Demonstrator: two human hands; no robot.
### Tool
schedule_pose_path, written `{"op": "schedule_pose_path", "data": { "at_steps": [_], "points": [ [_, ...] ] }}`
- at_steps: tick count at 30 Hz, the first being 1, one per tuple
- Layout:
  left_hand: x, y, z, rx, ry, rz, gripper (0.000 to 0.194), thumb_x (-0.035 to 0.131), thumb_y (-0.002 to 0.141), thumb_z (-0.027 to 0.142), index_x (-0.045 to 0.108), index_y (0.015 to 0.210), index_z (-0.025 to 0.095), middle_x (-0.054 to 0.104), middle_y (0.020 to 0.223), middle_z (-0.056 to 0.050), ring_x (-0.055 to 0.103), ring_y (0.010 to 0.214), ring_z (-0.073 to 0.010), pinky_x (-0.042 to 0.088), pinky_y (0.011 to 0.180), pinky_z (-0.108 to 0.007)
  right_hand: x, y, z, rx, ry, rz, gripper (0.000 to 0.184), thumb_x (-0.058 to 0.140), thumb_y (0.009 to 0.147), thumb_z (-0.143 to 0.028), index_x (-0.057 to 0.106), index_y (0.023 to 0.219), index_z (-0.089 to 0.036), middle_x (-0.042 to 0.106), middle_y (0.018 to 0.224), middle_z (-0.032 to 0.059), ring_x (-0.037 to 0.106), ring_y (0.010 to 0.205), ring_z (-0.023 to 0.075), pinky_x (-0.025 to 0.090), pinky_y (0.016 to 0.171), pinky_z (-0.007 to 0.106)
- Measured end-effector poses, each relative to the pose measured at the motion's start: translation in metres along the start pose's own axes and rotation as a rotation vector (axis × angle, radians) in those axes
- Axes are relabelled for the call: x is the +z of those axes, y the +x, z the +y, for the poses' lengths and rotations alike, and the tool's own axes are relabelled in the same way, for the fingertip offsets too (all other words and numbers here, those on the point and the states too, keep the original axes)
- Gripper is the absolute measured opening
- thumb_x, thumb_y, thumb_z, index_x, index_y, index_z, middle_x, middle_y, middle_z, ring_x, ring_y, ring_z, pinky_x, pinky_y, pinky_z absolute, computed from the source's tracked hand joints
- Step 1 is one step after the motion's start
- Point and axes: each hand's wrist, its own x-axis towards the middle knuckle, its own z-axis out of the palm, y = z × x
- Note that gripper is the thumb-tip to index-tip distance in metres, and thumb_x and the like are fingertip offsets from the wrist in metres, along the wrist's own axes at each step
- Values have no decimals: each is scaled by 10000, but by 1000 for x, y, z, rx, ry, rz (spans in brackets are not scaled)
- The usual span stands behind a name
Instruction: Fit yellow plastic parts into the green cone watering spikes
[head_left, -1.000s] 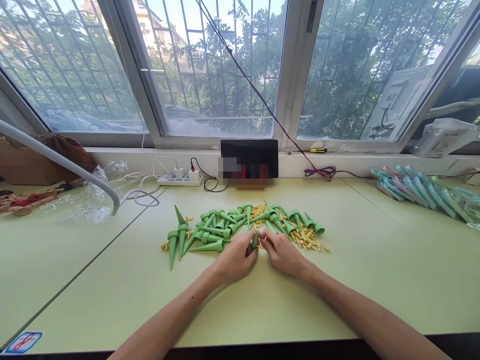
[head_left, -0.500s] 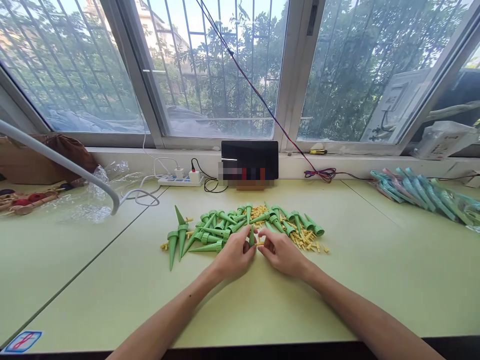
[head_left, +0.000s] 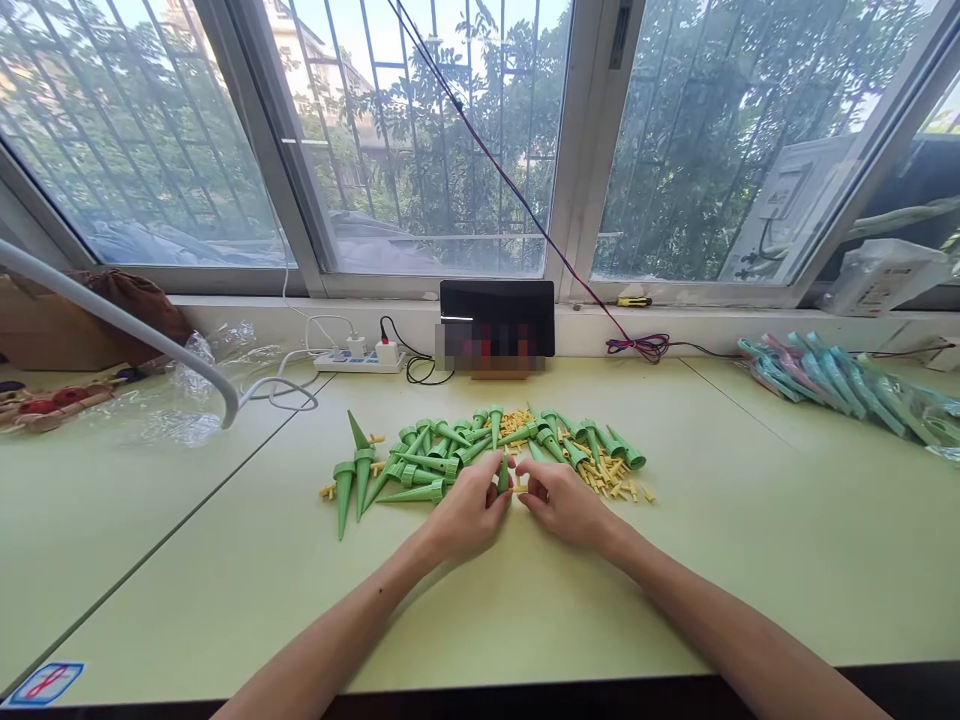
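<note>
A heap of green plastic cone spikes (head_left: 450, 455) lies on the pale green table (head_left: 525, 600), mixed with several small yellow pegs (head_left: 611, 482). My left hand (head_left: 469, 510) pinches one green spike (head_left: 503, 476), held nearly upright just in front of the heap. My right hand (head_left: 564, 505) meets it from the right, its fingertips closed on a small yellow peg (head_left: 520, 488) at the spike's lower end. Two green spikes (head_left: 352, 485) lie apart at the heap's left.
A dark screen (head_left: 497, 318) leans against the window sill behind the heap, with a power strip (head_left: 360, 358) and cables to its left. Clear plastic bags (head_left: 180, 400) lie at the left, packed teal and pink items (head_left: 832, 385) at the right. A white tube (head_left: 127, 325) arcs over the left side.
Both hands have shifted slightly up and away, toward the heap. The green spike has turned from tilted to nearly upright between them.
</note>
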Motion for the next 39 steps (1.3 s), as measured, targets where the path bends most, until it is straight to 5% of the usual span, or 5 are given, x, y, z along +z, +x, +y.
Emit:
{"op": "schedule_pose_path", "data": {
  "at_steps": [20,39],
  "points": [
    [-1,1,-1,32,61,-20,178,494,839,160,524,1012,185,534,647,39,476,529,-116,343,529,-227,2,1,-1,-26,-35,36,134,524,843,-100,508,747,-193,510,693,-12,458,650,145,326,596,242],
    [1,0,-3,60,139,-26,146,500,821,130,525,955,181,507,662,35,480,567,-124,360,540,-228,6,0,6,-40,-88,-52,162,504,912,-105,539,773,-181,581,782,28,508,729,165,374,685,265]
  ]
}}
